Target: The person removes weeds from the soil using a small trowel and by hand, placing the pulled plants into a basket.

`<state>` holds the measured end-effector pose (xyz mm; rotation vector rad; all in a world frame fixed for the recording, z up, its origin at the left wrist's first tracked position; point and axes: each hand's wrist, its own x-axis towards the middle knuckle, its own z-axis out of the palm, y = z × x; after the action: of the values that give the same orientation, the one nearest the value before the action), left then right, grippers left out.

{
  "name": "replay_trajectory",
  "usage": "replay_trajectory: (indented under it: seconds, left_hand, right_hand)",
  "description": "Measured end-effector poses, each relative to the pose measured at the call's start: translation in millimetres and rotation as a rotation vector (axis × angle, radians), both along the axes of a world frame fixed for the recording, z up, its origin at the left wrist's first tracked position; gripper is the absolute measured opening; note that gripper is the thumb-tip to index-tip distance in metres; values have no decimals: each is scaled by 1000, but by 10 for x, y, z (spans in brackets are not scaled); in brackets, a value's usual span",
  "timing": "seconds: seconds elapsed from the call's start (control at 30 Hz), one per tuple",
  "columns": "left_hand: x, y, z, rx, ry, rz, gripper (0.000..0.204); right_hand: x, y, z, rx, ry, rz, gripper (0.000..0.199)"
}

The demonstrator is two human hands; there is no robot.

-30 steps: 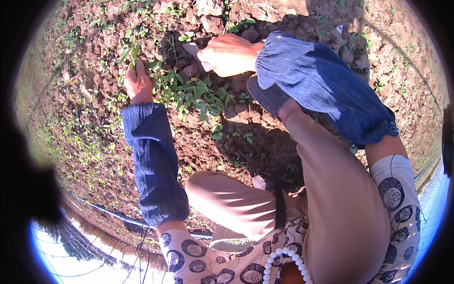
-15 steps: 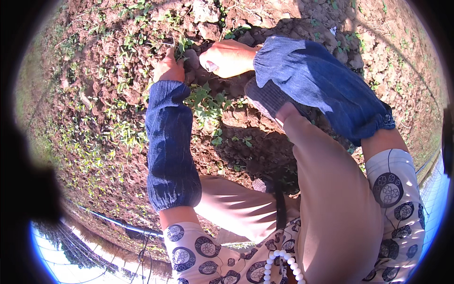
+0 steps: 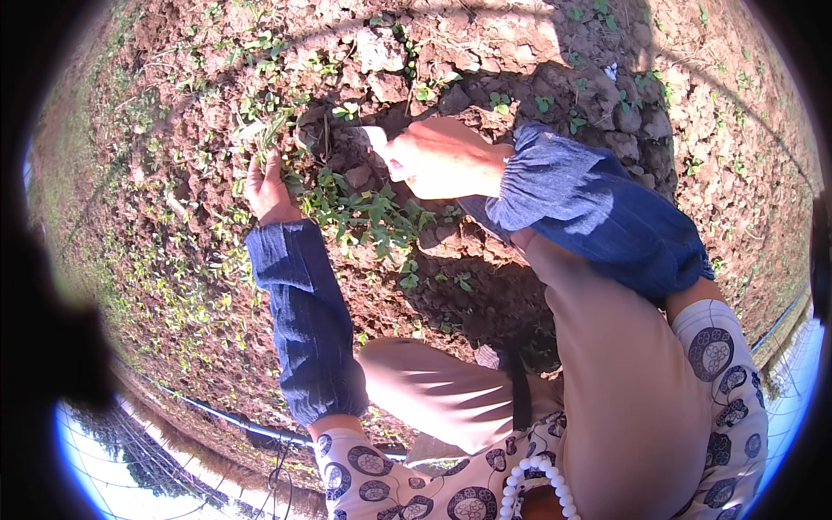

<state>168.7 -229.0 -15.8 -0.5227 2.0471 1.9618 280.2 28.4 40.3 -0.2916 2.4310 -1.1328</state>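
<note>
My left hand [image 3: 272, 192] is closed on a small bunch of pulled green weeds [image 3: 260, 132], whose leaves stick out past the fingertips. To its right, my right hand [image 3: 452, 158] is clenched round a small hand tool [image 3: 374, 139]. Only a pale, flat part of the tool shows beyond the fist, close to the soil, and the rest is hidden. A patch of low leafy plants [image 3: 374, 212] grows between and just below my two hands. A few small seedlings [image 3: 346, 111] stand in the cracked soil beyond them.
Cloddy brown soil [image 3: 511, 48] spreads all round, with many small plants [image 3: 186, 286] on the left. My bent knee [image 3: 598, 321] and shoe lie close under my right forearm. A thin pipe [image 3: 234, 420] runs along the ground at lower left.
My left hand has moved left and nearer to me with the weeds. My right hand has shifted right and nearer, and the tool's pale part now shows.
</note>
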Motion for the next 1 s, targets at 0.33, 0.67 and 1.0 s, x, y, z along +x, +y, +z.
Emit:
replay_trajectory:
  seconds: [0.33, 0.67, 1.0]
  left_hand:
    - [-602, 851, -57, -1386, 339, -908, 23]
    - [-932, 804, -356, -1503, -59, -873, 42]
    - [-891, 680, -359, -1343, -79, -745, 41]
  right_hand:
    - [306, 217, -74, -229, 109, -78, 11]
    - [254, 287, 120, -83, -165, -98, 10]
    - [308, 307, 69, -65, 65, -76, 13]
